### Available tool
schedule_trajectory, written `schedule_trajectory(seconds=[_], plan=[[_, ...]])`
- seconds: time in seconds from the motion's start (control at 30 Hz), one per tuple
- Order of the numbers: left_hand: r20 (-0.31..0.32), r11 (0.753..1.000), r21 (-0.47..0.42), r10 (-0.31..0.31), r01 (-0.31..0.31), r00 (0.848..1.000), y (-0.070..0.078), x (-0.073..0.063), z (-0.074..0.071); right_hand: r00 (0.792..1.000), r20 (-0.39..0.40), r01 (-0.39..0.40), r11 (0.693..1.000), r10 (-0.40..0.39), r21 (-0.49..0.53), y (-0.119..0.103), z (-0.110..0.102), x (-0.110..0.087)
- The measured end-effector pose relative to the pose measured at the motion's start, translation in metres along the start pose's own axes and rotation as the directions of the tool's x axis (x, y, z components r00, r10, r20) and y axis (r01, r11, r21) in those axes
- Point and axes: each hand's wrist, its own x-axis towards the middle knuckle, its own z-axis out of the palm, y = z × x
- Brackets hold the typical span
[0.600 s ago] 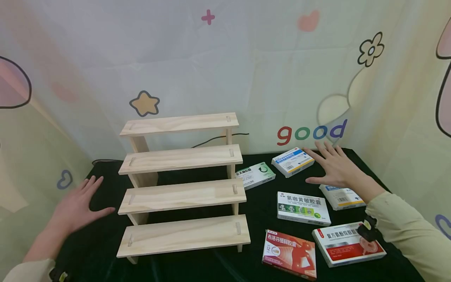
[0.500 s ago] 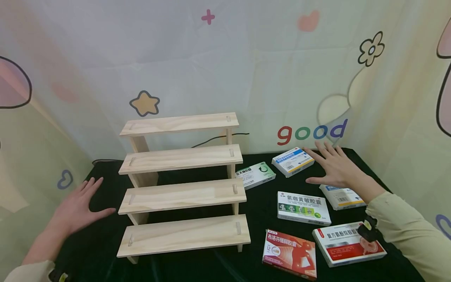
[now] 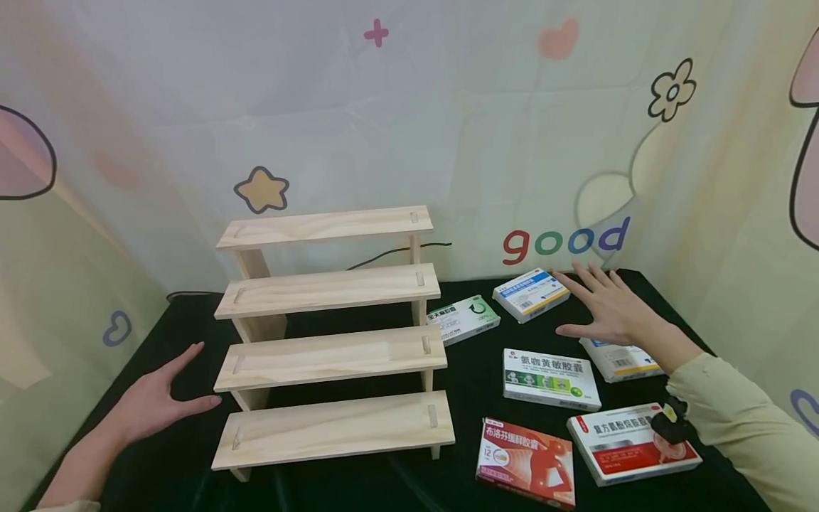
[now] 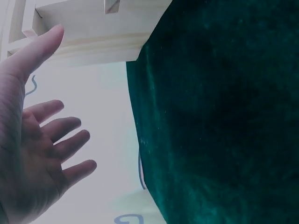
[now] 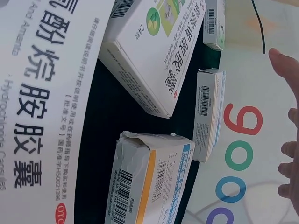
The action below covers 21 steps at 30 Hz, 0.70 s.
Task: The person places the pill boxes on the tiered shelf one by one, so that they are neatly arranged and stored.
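My left hand [image 3: 150, 402] hovers left of a four-step wooden shelf [image 3: 333, 428], thumb and forefinger spread apart, holding nothing. In the left wrist view the left hand [image 4: 39, 154] shows its palm, with all fingers extended and separated. Over the medicine boxes on the right, my right hand [image 3: 608, 306] is spread wide and empty. Beneath it lies a blue-and-white box with a yellow stripe [image 3: 621, 359], partly covered by the wrist. A similar blue-and-white box [image 3: 532, 293] is just left of the fingertips. The right wrist view catches only the right hand's edge [image 5: 290, 140].
Other medicine boxes lie on the dark green cloth [image 3: 384, 491]: a green-and-white one [image 3: 463, 318] beside the shelf, a white one with a green band [image 3: 550, 380], an orange-red one [image 3: 526, 462] and a red-and-white one [image 3: 630, 448]. A printed curtain [image 3: 397, 128] hangs behind.
My left hand has moved slightly right and down and turned, so thumb and forefinger now face the shelf. The right hand has barely shifted. The boxes and shelf are unmoved.
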Motion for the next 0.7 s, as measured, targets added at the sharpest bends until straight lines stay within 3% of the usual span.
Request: schedule_trajectory(seconds=[0.13,0.33,0.53,0.7], plan=[[0.022,0.999,-0.047,-0.014,0.015,1.000,0.001,-0.005,0.003,1.000,-0.009,-0.005,1.000,0.006,0.013,-0.001,-0.001,0.000],[0.039,0.982,-0.185,0.026,-0.019,0.999,0.002,-0.013,0.011,1.000,-0.011,-0.002,1.000,0.002,0.019,-0.002,0.000,-0.002],[0.072,0.935,-0.348,0.097,-0.066,0.993,0.004,-0.020,0.019,1.000,0.009,0.003,1.000,-0.004,0.022,-0.002,0.002,-0.003],[0.125,0.889,-0.455,0.131,-0.061,0.983,0.006,-0.024,0.022,1.000,0.007,0.004,0.999,-0.005,0.043,-0.003,0.005,-0.006]])
